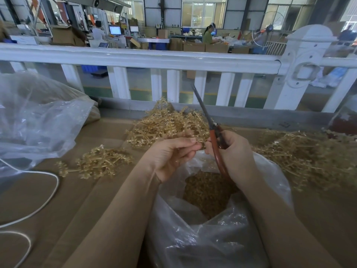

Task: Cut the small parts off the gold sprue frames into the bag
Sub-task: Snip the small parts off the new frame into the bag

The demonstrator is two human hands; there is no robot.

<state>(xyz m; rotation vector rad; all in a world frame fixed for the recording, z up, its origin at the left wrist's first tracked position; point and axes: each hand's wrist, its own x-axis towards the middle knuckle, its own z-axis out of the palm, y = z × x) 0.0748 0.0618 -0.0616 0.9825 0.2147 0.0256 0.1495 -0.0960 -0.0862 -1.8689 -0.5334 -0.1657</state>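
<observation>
My left hand [173, 153] pinches a gold sprue frame [195, 130] at its near end, just above the clear plastic bag [260, 176] that stands open in front of me. Loose gold parts [204, 192] fill the bottom of that bag. My right hand [233, 151] grips red-handled scissors [212, 132], whose shut blades point up and away toward the fence. The two hands almost touch over the bag's mouth.
Piles of gold frames lie on the cardboard-covered table: a middle pile [164, 122], a left pile [100, 163] and a right pile [305, 155]. A big clear bag [38, 120] sits at the left, a white cable [48, 202] below it. A white fence [154, 59] bounds the far side.
</observation>
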